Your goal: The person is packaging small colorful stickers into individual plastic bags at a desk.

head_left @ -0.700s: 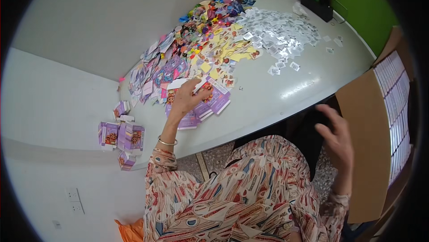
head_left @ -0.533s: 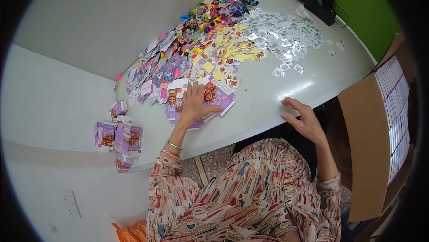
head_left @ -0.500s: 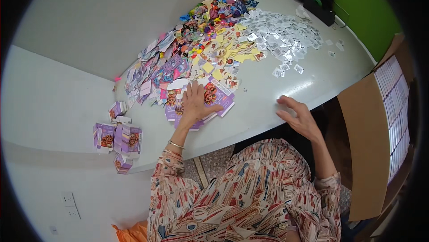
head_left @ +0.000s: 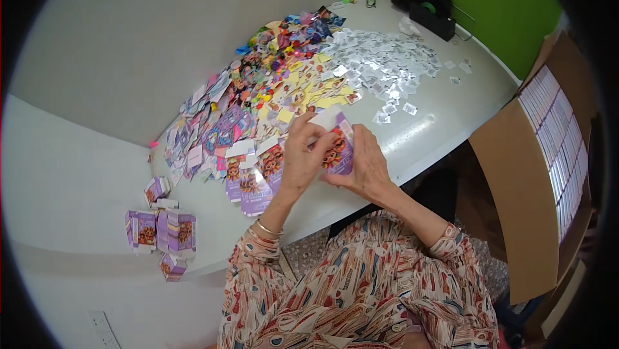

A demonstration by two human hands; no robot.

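Carton [head_left: 338,154] is held over the table [head_left: 425,139], left hand [head_left: 303,162] pinching its left side and right hand [head_left: 370,170] clasping its right, apparently to steady it, with more cartons [head_left: 256,197] fanned nearby, seemingly for easy reach.

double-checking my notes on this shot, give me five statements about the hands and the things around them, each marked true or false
1. The left hand and right hand are both on one purple carton. True.
2. The flat purple cartons lie to the right of the right hand. False: they lie to the left of the left hand.
3. A bangle circles the right wrist. False: it is on the left one.
4. The small white squares are heaped to the right of the yellow pieces. True.
5. The cardboard box is shut. False: it stands open, showing rows of packs.
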